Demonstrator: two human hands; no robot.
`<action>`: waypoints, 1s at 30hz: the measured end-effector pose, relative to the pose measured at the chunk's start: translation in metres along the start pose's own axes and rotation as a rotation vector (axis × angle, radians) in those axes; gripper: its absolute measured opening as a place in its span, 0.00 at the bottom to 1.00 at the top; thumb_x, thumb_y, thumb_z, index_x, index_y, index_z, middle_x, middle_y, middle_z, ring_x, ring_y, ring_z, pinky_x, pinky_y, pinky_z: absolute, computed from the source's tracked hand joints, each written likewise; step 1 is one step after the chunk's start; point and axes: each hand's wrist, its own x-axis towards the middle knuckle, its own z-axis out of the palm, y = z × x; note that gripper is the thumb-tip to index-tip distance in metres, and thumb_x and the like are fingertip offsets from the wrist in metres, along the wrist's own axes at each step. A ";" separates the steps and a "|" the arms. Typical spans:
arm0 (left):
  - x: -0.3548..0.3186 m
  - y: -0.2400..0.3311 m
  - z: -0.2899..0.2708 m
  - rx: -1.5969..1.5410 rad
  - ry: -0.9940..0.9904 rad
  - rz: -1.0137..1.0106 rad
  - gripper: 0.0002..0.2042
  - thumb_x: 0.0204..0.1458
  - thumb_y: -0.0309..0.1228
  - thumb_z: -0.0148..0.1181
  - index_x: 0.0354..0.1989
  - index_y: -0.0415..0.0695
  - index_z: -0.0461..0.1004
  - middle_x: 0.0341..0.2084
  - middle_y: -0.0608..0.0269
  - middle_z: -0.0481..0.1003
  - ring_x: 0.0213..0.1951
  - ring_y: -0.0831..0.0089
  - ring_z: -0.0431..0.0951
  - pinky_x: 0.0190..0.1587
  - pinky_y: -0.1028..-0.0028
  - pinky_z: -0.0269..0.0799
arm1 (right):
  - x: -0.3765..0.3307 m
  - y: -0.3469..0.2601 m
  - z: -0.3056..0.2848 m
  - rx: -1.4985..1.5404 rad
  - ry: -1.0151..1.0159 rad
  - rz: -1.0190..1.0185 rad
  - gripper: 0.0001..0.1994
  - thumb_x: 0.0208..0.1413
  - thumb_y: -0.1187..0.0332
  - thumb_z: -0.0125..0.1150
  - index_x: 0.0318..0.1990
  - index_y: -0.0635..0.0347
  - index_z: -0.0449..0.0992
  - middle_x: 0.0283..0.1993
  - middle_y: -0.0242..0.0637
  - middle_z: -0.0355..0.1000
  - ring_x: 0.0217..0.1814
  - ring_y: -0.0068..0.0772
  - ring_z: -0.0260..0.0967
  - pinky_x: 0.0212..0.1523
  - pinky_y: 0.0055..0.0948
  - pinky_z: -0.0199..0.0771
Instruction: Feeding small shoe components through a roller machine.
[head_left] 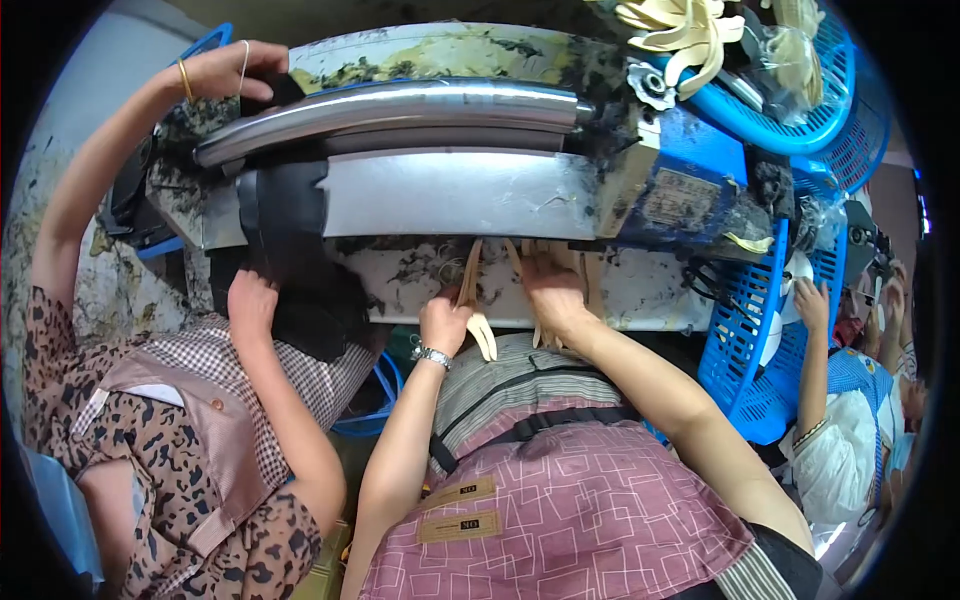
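My left hand [443, 325], with a watch on its wrist, is closed on a pale beige forked strip [483, 340] that hangs below the machine's front edge. To its right, my right hand [556, 300] is closed around more beige strips [593, 285]; its fingertips are partly hidden among them. Both hands are just under the metal feed plate [450, 195] of a roller machine. Above the plate lies a shiny steel roller [400, 112]. The upper ends of the strips pass out of sight at the plate's lower edge.
At left, a co-worker's hand [253, 303] is by a black sheet [285, 215] draped over the plate; their other hand [240, 75] reaches behind the roller. A blue basket [815, 135] with beige strips is at upper right, another blue basket [735, 360] below. More people are at far right.
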 end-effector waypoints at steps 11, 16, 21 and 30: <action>-0.021 0.019 -0.003 -1.065 -0.370 -0.069 0.10 0.46 0.24 0.55 0.37 0.36 0.68 0.29 0.64 0.73 0.29 0.78 0.73 0.32 0.79 0.70 | 0.017 -0.009 -0.051 1.812 -0.976 0.810 0.06 0.47 0.65 0.58 0.28 0.57 0.71 0.17 0.23 0.60 0.14 0.12 0.48 0.15 0.12 0.42; -0.042 0.030 -0.020 -0.975 -0.333 -0.063 0.11 0.47 0.23 0.52 0.40 0.37 0.67 0.32 0.64 0.72 0.34 0.79 0.72 0.38 0.79 0.68 | 0.009 -0.028 -0.067 1.748 -0.681 0.551 0.07 0.47 0.69 0.58 0.32 0.60 0.70 0.18 0.24 0.61 0.15 0.11 0.52 0.14 0.13 0.48; -0.068 0.052 -0.041 -0.880 -0.152 -0.019 0.08 0.49 0.24 0.48 0.36 0.34 0.70 0.29 0.65 0.73 0.30 0.80 0.71 0.34 0.80 0.67 | 0.000 -0.033 -0.094 1.824 -0.384 0.638 0.06 0.48 0.71 0.57 0.30 0.62 0.68 0.20 0.26 0.64 0.15 0.12 0.56 0.15 0.12 0.55; -0.069 0.131 -0.071 -0.828 -0.044 0.163 0.09 0.46 0.26 0.54 0.35 0.33 0.70 0.27 0.65 0.73 0.29 0.82 0.70 0.32 0.79 0.67 | 0.025 -0.036 -0.156 1.577 0.111 0.297 0.06 0.46 0.72 0.59 0.27 0.64 0.68 0.23 0.27 0.66 0.24 0.10 0.58 0.24 0.12 0.61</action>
